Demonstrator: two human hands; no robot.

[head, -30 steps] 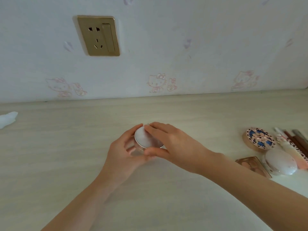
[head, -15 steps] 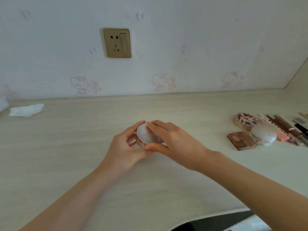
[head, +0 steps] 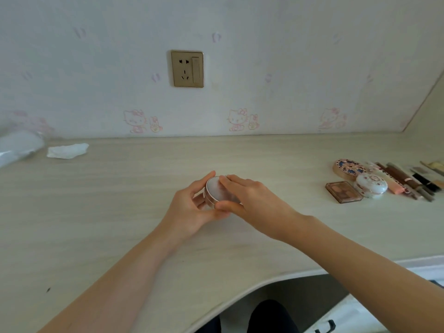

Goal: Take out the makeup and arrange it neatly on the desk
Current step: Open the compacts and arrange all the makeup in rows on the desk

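Pale desk [head: 120,212] bears compacts [head: 371,185], tissue [head: 67,150].

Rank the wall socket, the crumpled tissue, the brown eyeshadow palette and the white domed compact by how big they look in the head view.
1. Wall socket
2. Crumpled tissue
3. Brown eyeshadow palette and white domed compact: too alike to rank.
The socket is farther away, so true sizes stay unsure.

No legible text, brand, number or sign found. Lettering on one pink tube [head: 396,186] at right is too blurred to read.
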